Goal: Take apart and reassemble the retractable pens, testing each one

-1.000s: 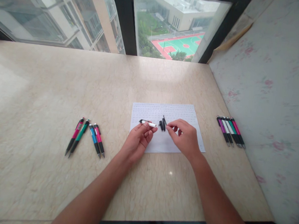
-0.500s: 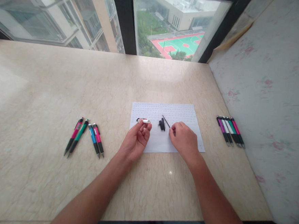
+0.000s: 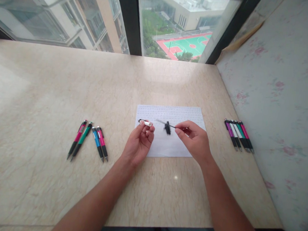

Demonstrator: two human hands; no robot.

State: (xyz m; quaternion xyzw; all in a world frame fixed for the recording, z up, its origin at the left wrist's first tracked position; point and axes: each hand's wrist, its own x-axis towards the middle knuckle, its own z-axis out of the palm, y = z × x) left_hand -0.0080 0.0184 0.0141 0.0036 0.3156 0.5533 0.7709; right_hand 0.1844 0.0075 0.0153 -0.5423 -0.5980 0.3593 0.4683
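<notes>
Between thumb and fingers, my left hand (image 3: 139, 142) grips a white pen barrel (image 3: 147, 123) with a dark clip end at its left. My right hand (image 3: 193, 139) pinches one end of a thin dark pen refill (image 3: 172, 126). The refill points left toward the barrel's mouth, its far part smeared by motion, and a gap separates the two. Small black pen parts (image 3: 167, 128) lie on a lined sheet of paper (image 3: 167, 149), below the refill and between my hands.
Left on the stone ledge (image 3: 45, 192) lie a pink pen (image 3: 78, 137), a green pen (image 3: 82, 138), a blue pen (image 3: 97, 144) and another pink pen (image 3: 103, 143). A row of several pens (image 3: 238, 135) lies by the papered wall (image 3: 285, 121). A window (image 3: 183, 26) stands behind.
My right hand has lifted the refill off the paper and swung it toward level, pointing at the barrel. My left hand, still gripping the barrel, has shifted slightly left.
</notes>
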